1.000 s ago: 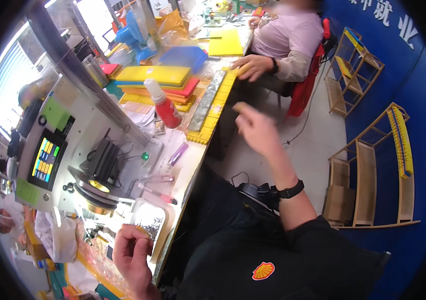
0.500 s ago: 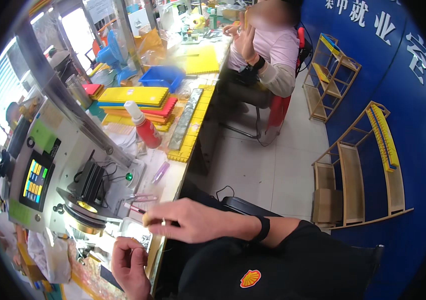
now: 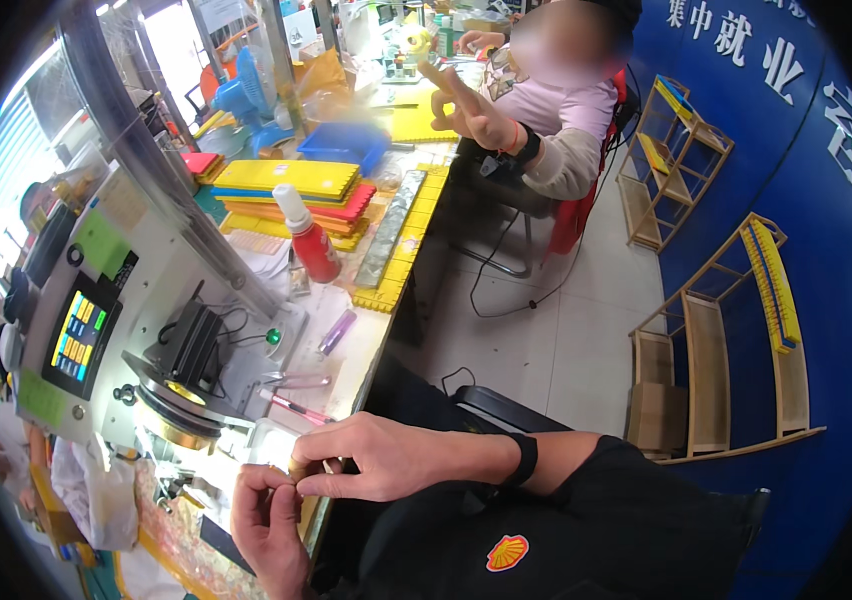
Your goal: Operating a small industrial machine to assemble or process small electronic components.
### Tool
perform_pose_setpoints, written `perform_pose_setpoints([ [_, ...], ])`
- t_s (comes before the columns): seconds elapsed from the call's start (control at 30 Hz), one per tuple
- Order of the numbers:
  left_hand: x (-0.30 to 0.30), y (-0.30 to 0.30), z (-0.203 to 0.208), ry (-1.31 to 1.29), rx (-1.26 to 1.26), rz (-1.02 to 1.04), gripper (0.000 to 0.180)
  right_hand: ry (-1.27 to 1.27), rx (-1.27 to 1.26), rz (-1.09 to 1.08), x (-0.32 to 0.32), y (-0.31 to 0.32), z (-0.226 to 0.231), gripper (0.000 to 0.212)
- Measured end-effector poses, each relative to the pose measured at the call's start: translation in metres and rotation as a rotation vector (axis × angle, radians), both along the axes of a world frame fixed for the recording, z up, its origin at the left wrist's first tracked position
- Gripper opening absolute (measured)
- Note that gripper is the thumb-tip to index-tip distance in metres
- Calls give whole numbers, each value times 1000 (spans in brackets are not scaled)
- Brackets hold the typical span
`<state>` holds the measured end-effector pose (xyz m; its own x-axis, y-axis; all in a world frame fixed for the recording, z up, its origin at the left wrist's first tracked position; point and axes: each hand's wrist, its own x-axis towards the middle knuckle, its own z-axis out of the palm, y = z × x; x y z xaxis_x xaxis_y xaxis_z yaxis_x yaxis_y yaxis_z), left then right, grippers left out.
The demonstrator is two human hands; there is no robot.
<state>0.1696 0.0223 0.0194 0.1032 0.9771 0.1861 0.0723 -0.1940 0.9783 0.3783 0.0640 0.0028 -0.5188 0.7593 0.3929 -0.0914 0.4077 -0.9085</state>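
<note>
My left hand [image 3: 271, 525] is curled at the lower edge of the view, its thumb and fingertips drawn together. Coming from the right, my right hand [image 3: 366, 457] is bent in a pinch, and its fingertips meet those of the left. Whatever lies between the fingertips is too small to make out. Both hands are at the bench edge, beside a small bright tray [image 3: 271, 440] partly covered by the right hand. Just beyond, a round brass-coloured machine part [image 3: 181, 425] sits under a lit lamp.
A machine screen [image 3: 78, 335] stands at left. Along the bench lie a pink pen [image 3: 296, 407], a purple marker [image 3: 338, 331], a red bottle [image 3: 316, 252], stacked yellow strips [image 3: 286, 180] and a blue bin [image 3: 346, 148]. A seated co-worker [image 3: 566, 130] raises a hand; wooden racks [image 3: 706, 370] stand at right.
My right hand has come down to the left hand, and their fingertips now meet. The co-worker's raised hand has shifted. The view has moved slightly.
</note>
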Motion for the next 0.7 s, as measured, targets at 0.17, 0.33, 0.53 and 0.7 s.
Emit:
perform_pose_setpoints([
  [0.17, -4, 5, -1, -22, -31, 37, 4, -6, -9, 27, -4, 10, 3, 19],
  [0.33, -32, 4, 7, 22, -15, 81, 8, -56, 253, -250, -12, 25, 26, 16],
  [0.53, -76, -4, 16, -187, 0, 216, 7, -86, 549, -440, -37, 69, 82, 15],
  [0.7, -121, -2, 10, -206, 122, 261, 9, -96, 698, -423, -99, 107, 102, 23],
])
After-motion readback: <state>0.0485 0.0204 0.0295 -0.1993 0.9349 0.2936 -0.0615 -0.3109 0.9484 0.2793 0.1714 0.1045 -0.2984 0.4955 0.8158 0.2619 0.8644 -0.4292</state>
